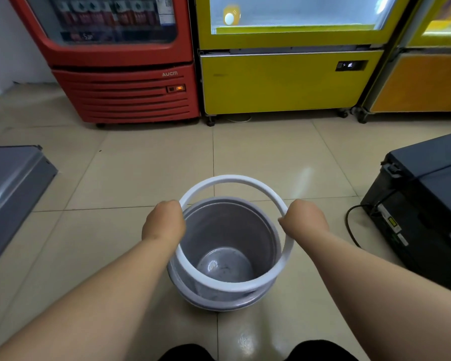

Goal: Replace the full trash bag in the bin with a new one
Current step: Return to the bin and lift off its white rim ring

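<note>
A round grey bin (258, 238) stands on the tiled floor right in front of me. Its inside is bare, with no bag in it and a few specks on the bottom. A white plastic rim ring (229, 179) hovers just above the bin's mouth, slightly tilted. My left hand (163, 222) is closed on the ring's left side. My right hand (303, 220) grips its right side. No trash bag shows anywhere in view.
A red drinks fridge (120, 82) and a yellow display cooler (279, 82) line the far wall, with an orange one (425, 84) at the right. A grey metal panel (8, 183) lies on the left. A dark appliance (425, 204) with a black cable (349, 227) sits on the right.
</note>
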A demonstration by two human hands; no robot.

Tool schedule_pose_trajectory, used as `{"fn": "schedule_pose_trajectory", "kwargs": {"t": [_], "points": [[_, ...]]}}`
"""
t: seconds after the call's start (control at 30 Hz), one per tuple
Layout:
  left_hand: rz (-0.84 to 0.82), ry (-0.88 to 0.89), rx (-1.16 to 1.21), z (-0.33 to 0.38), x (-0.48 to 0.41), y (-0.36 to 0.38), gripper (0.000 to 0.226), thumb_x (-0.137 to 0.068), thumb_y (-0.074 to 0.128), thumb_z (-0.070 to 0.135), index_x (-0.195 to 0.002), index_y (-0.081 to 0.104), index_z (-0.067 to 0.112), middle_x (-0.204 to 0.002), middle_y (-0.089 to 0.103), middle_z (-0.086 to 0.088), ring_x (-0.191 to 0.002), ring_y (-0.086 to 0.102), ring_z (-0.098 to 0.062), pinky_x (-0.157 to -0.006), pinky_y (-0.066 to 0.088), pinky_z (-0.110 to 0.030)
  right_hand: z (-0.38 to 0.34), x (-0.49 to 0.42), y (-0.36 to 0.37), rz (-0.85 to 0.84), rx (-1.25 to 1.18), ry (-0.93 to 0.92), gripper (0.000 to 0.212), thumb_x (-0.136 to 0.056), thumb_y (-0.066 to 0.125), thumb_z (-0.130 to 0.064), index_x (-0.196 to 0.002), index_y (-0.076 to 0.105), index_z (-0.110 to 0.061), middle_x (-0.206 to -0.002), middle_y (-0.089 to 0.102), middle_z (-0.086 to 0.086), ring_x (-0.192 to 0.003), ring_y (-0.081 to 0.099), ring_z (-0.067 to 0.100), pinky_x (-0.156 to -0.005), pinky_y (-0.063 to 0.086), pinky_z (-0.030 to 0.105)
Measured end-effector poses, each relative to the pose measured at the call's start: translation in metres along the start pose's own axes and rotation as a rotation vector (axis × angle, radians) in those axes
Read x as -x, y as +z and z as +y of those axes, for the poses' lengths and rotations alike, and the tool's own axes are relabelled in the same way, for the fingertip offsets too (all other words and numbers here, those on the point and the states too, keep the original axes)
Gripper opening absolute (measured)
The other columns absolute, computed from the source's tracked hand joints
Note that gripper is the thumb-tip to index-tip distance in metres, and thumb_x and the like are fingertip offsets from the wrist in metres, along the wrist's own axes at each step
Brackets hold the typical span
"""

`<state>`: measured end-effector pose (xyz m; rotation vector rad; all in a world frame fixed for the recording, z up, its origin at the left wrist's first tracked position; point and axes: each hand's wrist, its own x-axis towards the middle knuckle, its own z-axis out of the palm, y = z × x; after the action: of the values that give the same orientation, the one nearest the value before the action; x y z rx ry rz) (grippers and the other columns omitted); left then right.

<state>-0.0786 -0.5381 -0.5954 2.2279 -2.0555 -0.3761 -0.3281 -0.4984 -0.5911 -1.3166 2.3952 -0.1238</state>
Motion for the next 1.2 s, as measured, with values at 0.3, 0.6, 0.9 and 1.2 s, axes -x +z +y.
{"fn": "schedule_pose_trajectory", "kwargs": {"t": [0.3,0.6,0.9,1.2], "points": [[0.188,0.291,0.145,0.087,0.004,-0.023,0.033,-0.093,0.034,0.028,-0.094,0.061,0.009,-0.101,0.061,-0.016,-0.088,0.053,-0.034,-0.075,0.044,-0.04,0.066,-0.023,-0.049,0.126,-0.343,0.277,0.027,-0.085,0.063,-0.026,-0.071,0.052,-0.006,-0.06,0.051,0.004,-0.053,0.05,0.019,-0.041,0.029,0.025],[0.085,0.428,0.003,0.149,0.024,0.007,0.04,-0.095,0.035,0.033,-0.126,0.052,0.015,-0.129,0.056,-0.011,-0.115,0.051,-0.031,-0.095,0.039,-0.039,0.158,-0.027,-0.028,0.226,-0.655,0.593,0.026,-0.081,0.07,-0.029,-0.085,0.059,-0.005,-0.083,0.064,0.012,-0.072,0.061,0.027,-0.058,0.044,0.031],[0.008,0.453,-0.072,0.154,0.027,0.048,0.042,-0.094,0.039,0.034,-0.13,0.05,0.018,-0.133,0.055,-0.009,-0.121,0.048,-0.032,-0.1,0.036,-0.039,0.197,-0.039,0.03,0.083,-0.331,0.565,0.022,-0.089,0.061,-0.019,-0.102,0.063,-0.001,-0.081,0.057,0.011,-0.072,0.057,0.028,-0.048,0.037,0.027],[-0.017,0.446,-0.15,0.13,0.025,0.067,0.038,-0.094,0.038,0.036,-0.124,0.054,0.019,-0.127,0.058,-0.007,-0.118,0.051,-0.029,-0.097,0.039,-0.039,0.206,-0.055,0.094,-0.088,-0.02,0.465,0.02,-0.092,0.055,-0.018,-0.106,0.063,-0.005,-0.102,0.067,0.011,-0.091,0.066,0.027,-0.063,0.045,0.03]]}}
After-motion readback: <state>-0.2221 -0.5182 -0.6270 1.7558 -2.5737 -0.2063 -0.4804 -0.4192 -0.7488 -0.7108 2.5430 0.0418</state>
